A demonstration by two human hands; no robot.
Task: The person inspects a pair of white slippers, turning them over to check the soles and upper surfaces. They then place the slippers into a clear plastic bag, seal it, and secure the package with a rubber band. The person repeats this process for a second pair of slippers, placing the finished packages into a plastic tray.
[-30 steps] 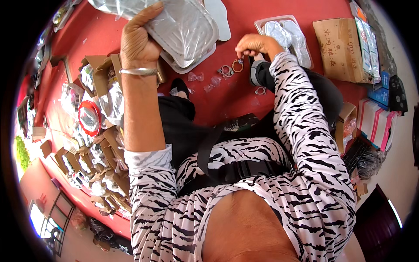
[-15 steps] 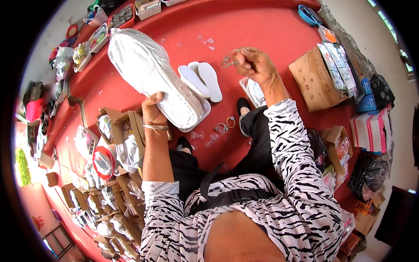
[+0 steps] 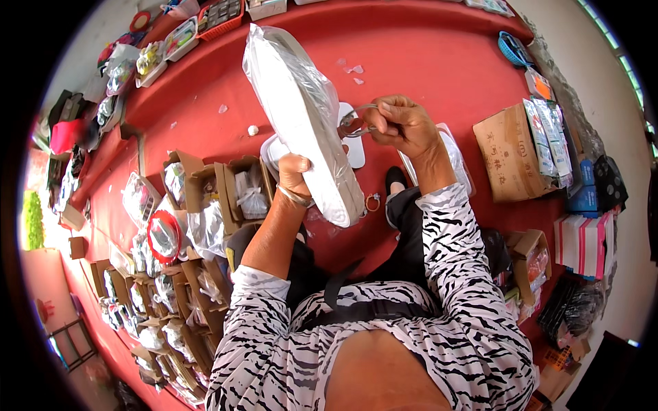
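Filling the upper middle of the frame, the big white bundle point(image 3: 305, 130) is already in clear plastic point(image 3: 321, 85), so wrapping looks done to me. Left hand point(image 3: 295, 175) is clamped on its lower part; right hand point(image 3: 406, 129), just right, pinches a thin pale loop point(image 3: 357, 109). Loop doesn't look fitted round it yet, so that bit's left. Can't tell if they touch.

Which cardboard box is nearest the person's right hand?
The big brown box, with pale packets along its right edge; the other boxes, at left and lower right, are smaller and farther from the right hand.
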